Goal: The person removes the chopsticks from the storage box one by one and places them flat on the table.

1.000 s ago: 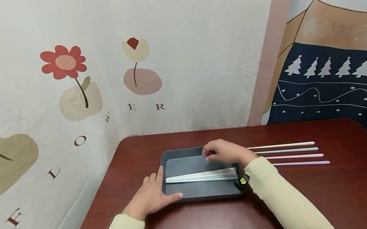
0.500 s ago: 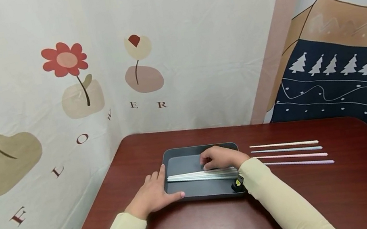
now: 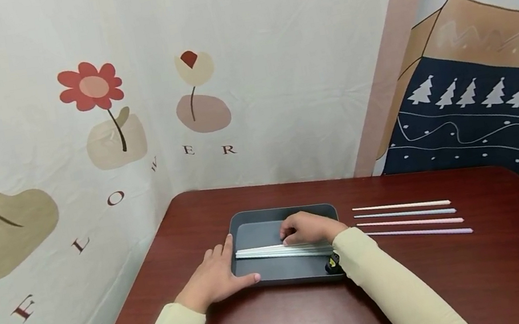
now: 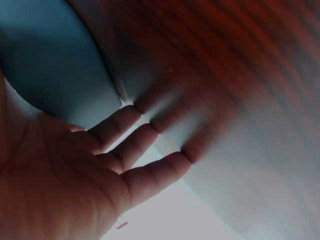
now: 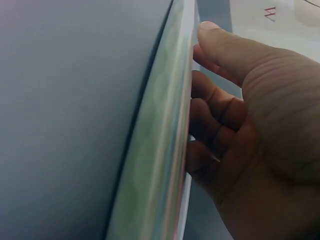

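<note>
A dark grey rectangular tray (image 3: 259, 233) sits on the table and holds a bundle of pale chopsticks (image 3: 265, 252) lying crosswise. My left hand (image 3: 213, 275) is spread at the tray's left end, thumb over the near rim. In the left wrist view its fingers (image 4: 157, 175) extend beside the tray's corner. My right hand (image 3: 309, 227) is low inside the tray, fingers curled at the bundle's far edge. The right wrist view has thumb and fingertips right beside the chopsticks (image 5: 165, 150), which show green, cream, blue and pink; whether one is pinched I cannot tell.
Right of the tray, several single chopsticks lie roughly parallel on the red-brown table (image 3: 298, 323): cream (image 3: 403, 206), blue (image 3: 406, 213), pink (image 3: 411, 222) and purple (image 3: 423, 233). A flower-printed curtain (image 3: 274, 67) hangs behind and to the left. A dark tree-printed cloth (image 3: 483, 128) hangs at the right.
From above the tray's far right part, my right hand has come down and slightly left to the chopstick bundle. My left hand has stayed on the tray. The view has shifted a little.
</note>
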